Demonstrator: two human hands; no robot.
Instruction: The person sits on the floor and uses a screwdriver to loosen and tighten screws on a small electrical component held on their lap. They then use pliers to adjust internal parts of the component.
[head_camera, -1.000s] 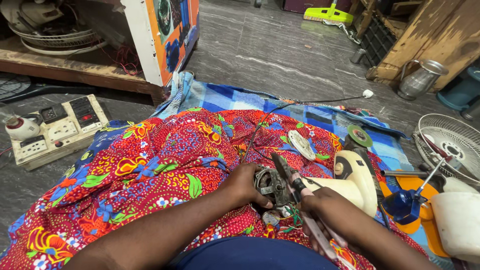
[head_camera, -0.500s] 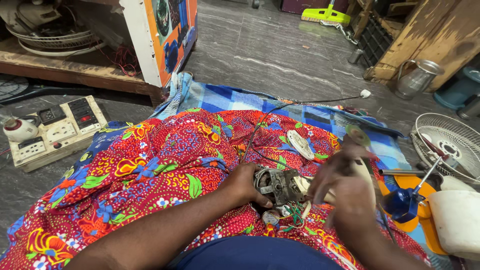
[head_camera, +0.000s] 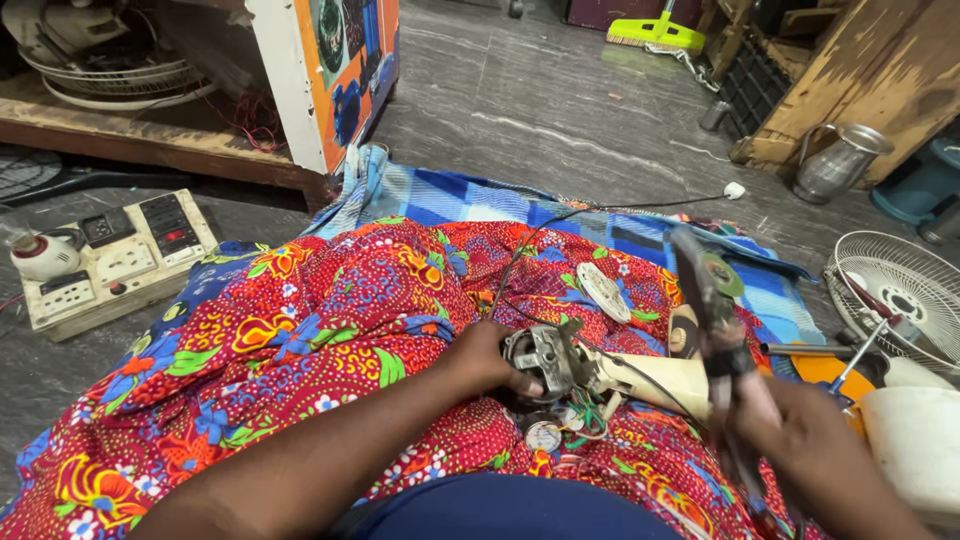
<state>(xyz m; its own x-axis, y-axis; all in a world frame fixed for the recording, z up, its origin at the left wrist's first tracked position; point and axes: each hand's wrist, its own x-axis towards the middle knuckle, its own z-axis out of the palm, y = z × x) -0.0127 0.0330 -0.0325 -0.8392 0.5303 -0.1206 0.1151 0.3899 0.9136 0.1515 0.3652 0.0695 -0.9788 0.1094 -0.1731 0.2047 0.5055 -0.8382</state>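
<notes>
1. Fan motor (head_camera: 548, 360) sits on the red floral cloth (head_camera: 300, 330); your left hand (head_camera: 490, 360) clamps it.
2. Your right hand (head_camera: 800, 440) closes on blurred pliers (head_camera: 715, 300), raised beside it.
3. Likely next: bring the tool onto the motor carefully.

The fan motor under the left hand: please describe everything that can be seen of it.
The fan motor is a grey metal unit, bare of any cover, joined to a cream plastic neck that points right. It lies on its side on the red flowered cloth. Thin coloured wires hang from its underside and a black cable leads away behind it. The left hand grips its left side; the right hand holds a blurred tool apart from it.
</notes>
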